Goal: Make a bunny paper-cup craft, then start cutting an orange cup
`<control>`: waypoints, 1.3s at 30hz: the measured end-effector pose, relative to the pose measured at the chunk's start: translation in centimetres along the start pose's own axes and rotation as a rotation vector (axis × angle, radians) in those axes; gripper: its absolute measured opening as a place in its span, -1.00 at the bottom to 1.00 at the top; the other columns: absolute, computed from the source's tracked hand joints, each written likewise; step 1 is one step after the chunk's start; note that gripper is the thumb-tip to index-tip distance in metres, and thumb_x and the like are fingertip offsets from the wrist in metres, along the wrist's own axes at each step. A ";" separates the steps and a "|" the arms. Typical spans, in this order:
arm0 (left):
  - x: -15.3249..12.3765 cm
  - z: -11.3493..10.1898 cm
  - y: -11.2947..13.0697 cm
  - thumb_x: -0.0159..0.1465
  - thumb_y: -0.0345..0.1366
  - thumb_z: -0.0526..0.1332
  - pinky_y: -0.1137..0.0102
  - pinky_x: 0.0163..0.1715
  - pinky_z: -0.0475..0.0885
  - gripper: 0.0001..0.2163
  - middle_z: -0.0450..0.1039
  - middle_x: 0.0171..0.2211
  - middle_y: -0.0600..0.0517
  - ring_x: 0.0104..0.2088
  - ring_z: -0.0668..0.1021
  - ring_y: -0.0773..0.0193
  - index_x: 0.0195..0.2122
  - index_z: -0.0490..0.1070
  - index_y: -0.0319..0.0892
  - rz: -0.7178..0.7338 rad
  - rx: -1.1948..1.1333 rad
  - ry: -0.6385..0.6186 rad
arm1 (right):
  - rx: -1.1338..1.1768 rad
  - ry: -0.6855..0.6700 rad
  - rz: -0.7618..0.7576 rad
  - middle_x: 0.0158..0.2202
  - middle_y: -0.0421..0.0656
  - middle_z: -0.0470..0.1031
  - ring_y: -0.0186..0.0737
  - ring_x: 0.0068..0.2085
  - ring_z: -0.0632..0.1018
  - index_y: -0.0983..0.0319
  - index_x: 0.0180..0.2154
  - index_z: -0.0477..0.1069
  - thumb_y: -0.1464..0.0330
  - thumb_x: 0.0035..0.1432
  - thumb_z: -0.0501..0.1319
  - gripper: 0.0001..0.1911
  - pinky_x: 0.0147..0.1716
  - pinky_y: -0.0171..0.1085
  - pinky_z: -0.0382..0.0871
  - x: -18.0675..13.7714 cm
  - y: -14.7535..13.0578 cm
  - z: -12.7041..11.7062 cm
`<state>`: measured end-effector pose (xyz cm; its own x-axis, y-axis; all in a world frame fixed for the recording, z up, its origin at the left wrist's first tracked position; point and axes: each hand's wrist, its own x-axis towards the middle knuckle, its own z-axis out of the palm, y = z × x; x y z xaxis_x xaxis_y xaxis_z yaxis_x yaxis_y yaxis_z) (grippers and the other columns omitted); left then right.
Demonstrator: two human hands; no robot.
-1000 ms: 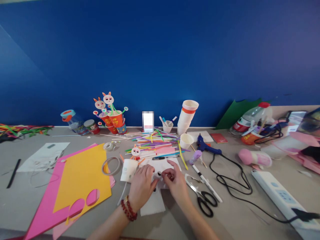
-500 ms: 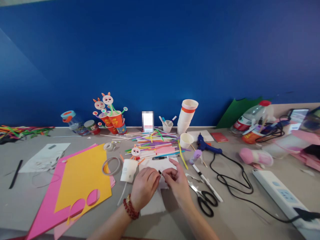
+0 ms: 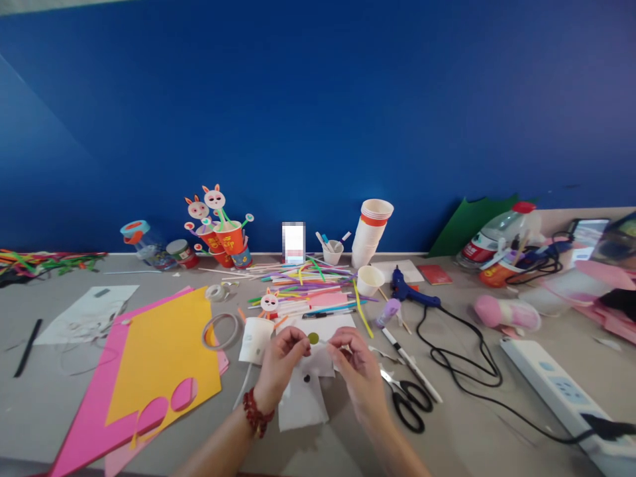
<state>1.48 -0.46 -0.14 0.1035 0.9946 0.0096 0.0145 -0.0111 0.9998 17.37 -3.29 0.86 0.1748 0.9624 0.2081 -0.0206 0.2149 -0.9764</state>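
My left hand [image 3: 283,361] is closed in a pinch above white paper, its fingertips beside a small olive-green disc [image 3: 313,338]; I cannot tell whether they touch it. Across from it, my right hand [image 3: 355,358] has thumb and fingers pressed together near a small pale bit, and what they grip is too small to make out. Below and between the hands, a small black piece [image 3: 307,378] lies on a white paper sheet [image 3: 304,407]. A white paper cup [image 3: 256,339] with orange arms and a rabbit-face disc [image 3: 269,302] lies left of my left hand.
Scissors [image 3: 410,397] and a black-and-white marker [image 3: 412,364] lie right of my right hand. Beyond are a blue glue gun [image 3: 410,290] with a looping cord, and pipe cleaners [image 3: 303,281]. Yellow card [image 3: 163,358] and a tape roll [image 3: 220,331] lie left.
My hands have moved apart, the right one slightly to the right. The black piece, earlier between my fingertips, now lies lower on the paper. The olive-green disc has come into view.
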 end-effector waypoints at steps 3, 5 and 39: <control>-0.2 0.2 0.3 0.18 -0.08 0.29 0.40 -0.38 0.40 -0.74 0.43 -0.51 0.06 -0.45 0.48 0.29 -0.41 0.40 -0.19 -0.035 -0.064 -0.008 | -0.007 -0.050 0.023 -0.23 -0.13 0.39 -0.24 -0.30 0.46 0.20 -0.39 0.48 0.25 0.18 0.28 -0.84 -0.39 -0.35 0.36 -0.1 0.0 0.4; -0.3 0.3 0.6 0.16 -0.08 0.30 0.41 -0.39 0.39 -0.73 0.43 -0.52 0.07 -0.45 0.47 0.30 -0.43 0.40 -0.20 -0.052 -0.092 -0.010 | -0.013 -0.052 0.044 -0.21 -0.12 0.39 -0.25 -0.31 0.47 0.20 -0.39 0.48 0.25 0.18 0.28 -0.84 -0.38 -0.35 0.37 -0.1 0.2 0.6; -0.8 0.5 0.7 0.16 -0.16 0.37 0.44 -0.35 0.39 -0.78 0.45 -0.48 0.07 -0.42 0.47 0.33 -0.40 0.45 -0.21 -0.091 -0.273 -0.049 | -0.043 -0.015 0.048 -0.42 -0.18 0.50 -0.24 -0.40 0.50 0.22 -0.37 0.44 0.27 0.17 0.28 -0.85 -0.38 -0.31 0.38 0.0 0.6 1.2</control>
<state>1.89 -1.27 0.56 0.1616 0.9840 -0.0748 -0.2418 0.1129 0.9637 16.17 -2.93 0.34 0.1599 0.9738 0.1619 0.0137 0.1618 -0.9867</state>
